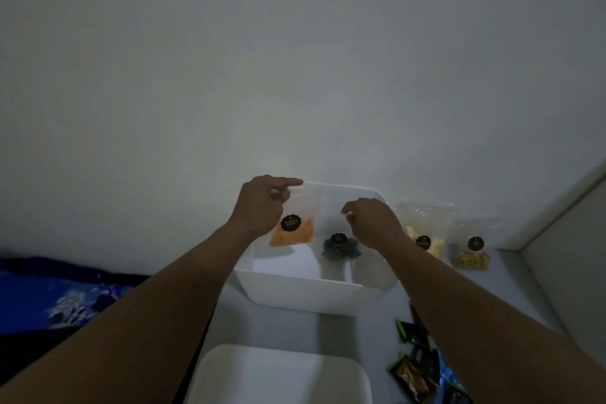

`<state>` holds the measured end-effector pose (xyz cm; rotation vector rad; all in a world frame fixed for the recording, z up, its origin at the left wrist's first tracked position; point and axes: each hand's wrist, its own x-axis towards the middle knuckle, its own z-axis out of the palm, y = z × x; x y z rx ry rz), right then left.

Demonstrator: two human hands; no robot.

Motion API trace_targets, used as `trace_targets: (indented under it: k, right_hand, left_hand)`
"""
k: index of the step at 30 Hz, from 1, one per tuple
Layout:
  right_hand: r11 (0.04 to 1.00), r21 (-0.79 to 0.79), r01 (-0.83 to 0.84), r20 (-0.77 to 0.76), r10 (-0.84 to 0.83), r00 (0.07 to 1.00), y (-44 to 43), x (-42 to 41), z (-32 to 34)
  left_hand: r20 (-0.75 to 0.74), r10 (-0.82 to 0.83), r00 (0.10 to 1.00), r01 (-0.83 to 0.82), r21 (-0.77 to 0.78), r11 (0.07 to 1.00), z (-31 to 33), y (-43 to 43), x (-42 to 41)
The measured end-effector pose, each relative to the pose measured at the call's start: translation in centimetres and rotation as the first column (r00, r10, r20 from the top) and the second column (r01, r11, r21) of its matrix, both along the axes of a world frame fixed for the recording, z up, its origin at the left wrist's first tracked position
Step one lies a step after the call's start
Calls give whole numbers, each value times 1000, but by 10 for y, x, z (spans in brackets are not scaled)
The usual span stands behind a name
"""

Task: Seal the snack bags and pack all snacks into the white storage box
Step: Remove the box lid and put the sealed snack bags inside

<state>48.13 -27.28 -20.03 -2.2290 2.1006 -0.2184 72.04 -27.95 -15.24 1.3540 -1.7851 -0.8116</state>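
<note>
Left hand (259,207): my thumb and forefinger are clamped on the clear top strip of the orange-snack bag (293,229). It hangs upright below them over the left side of the white storage box (295,289) — held by the top, I judge, so the contents stay settled at the bottom.

Right hand (373,221): my fingers are curled and appear to pinch the clear top of the dark-snack bag (339,246), which stands inside the box just beneath them. In this dim light the grip is not certain.

To the right of my right fingers, the yellow-chip bag (426,239) and the nut bag (472,256) wait on the tabletop (295,328). Wrapped sachets (413,374) lie by my right forearm, and the box lid (278,374) lies between my forearms.

I cannot tell whether any seal is closed — packing looks barely begun.
</note>
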Motion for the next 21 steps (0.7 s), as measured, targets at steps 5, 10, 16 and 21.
trace_targets:
  k: [5,10,16,21]
  right_hand:
    - [993,-107,-44,-270,14,963,-10,-10,-3]
    - [989,-147,18,-198,-47,979,-8,-22,9]
    - [970,75,230,104,-237,966,15,-39,11]
    - [950,285,126,131,-169,977,26,-56,-4]
  left_hand:
    - [-6,-19,1000,19,36,999,-10,-5,-13]
    - [-27,-44,999,46,89,995,-18,-9,-38]
    - [-60,-106,993,115,171,979,-39,-8,-81]
    - [9,-109,994,105,200,974,-73,-15,-110]
